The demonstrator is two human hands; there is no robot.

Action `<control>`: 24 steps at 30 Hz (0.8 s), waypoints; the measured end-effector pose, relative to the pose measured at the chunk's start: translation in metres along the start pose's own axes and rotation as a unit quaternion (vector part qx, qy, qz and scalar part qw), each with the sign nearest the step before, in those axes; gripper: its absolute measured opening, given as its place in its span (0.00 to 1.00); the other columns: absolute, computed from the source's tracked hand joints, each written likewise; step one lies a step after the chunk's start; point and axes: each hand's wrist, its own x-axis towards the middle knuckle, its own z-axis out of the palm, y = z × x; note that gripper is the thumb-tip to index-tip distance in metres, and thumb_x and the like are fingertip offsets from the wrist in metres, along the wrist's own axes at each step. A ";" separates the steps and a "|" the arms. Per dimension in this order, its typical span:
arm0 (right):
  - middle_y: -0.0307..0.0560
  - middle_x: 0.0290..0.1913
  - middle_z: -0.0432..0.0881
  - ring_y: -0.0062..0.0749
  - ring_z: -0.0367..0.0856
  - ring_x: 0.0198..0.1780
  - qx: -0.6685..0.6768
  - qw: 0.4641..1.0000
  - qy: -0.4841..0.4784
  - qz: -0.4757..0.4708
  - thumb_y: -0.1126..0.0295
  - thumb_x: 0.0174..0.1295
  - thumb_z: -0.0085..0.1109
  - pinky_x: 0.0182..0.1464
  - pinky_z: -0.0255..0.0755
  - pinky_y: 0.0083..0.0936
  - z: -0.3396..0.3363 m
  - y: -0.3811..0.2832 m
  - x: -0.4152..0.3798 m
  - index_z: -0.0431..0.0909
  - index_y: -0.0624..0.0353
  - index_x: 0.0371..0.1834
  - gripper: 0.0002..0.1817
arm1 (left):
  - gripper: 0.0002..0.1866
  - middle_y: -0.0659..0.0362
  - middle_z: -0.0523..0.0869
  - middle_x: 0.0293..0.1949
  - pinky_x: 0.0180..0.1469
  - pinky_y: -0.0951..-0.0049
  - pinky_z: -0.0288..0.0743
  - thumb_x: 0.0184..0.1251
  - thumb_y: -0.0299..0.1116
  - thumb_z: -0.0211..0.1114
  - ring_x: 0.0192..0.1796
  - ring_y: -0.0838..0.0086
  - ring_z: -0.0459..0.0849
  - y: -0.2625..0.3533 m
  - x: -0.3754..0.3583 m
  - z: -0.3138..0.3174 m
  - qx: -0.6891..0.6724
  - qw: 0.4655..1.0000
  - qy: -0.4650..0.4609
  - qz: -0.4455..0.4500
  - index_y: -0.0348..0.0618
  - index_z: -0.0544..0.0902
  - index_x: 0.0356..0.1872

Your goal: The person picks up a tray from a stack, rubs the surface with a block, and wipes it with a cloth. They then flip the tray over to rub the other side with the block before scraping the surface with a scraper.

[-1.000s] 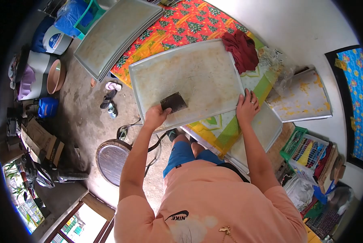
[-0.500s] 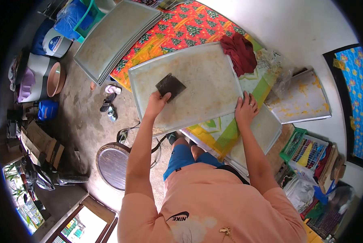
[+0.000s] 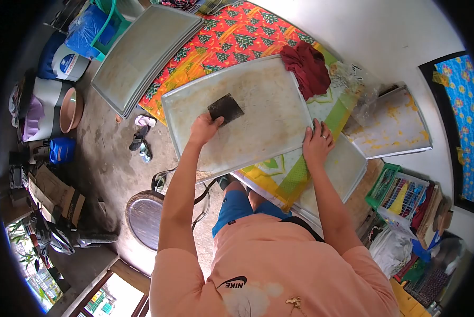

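Observation:
A large metal baking tray (image 3: 268, 127), stained brown in patches, lies in front of me on the covered table, its near left part past the table edge. My left hand (image 3: 206, 128) pinches a thin dark square scraper (image 3: 227, 110) by its near corner, thumb on top, and the scraper lies over the left half of the tray. At the tray's near right corner, my right hand (image 3: 317, 143) grips the rim, its fingers bent around the edge. A crumpled dark red cloth (image 3: 305, 71) rests on the tray's far right corner.
Stacked trays (image 3: 147, 55) stand at the far left of the table. Another tray (image 3: 392, 124), smeared yellow, leans by the wall on the right. Below it are baskets (image 3: 400, 195). A round stool (image 3: 147, 219) and slippers (image 3: 140, 138) are on the floor at left.
My left hand has slid the scraper slightly right and away from me across the tray. My right hand keeps its place at the tray's corner. The whole view has shifted a little.

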 end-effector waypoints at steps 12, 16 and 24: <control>0.42 0.65 0.71 0.43 0.65 0.66 0.004 1.000 -0.005 0.004 0.53 0.68 0.50 0.67 0.53 0.49 0.004 0.002 -0.001 0.74 0.42 0.63 0.22 | 0.21 0.50 0.87 0.31 0.42 0.60 0.77 0.61 0.54 0.67 0.38 0.56 0.86 0.006 0.003 0.005 0.057 0.997 -0.059 0.001 0.45 0.86 0.38; 0.42 0.65 0.71 0.43 0.65 0.66 0.005 1.000 -0.006 0.000 0.53 0.68 0.50 0.67 0.53 0.49 0.003 0.001 0.000 0.74 0.42 0.63 0.21 | 0.23 0.51 0.87 0.31 0.42 0.58 0.77 0.60 0.56 0.66 0.39 0.55 0.86 0.005 0.001 0.012 0.050 0.999 -0.001 -0.005 0.45 0.86 0.36; 0.41 0.65 0.71 0.44 0.65 0.65 0.000 1.000 0.001 0.002 0.53 0.68 0.50 0.66 0.54 0.49 0.004 0.001 -0.001 0.74 0.42 0.63 0.21 | 0.23 0.50 0.87 0.32 0.43 0.58 0.77 0.60 0.56 0.65 0.39 0.55 0.86 0.023 -0.006 0.002 0.055 0.998 0.001 -0.028 0.42 0.85 0.33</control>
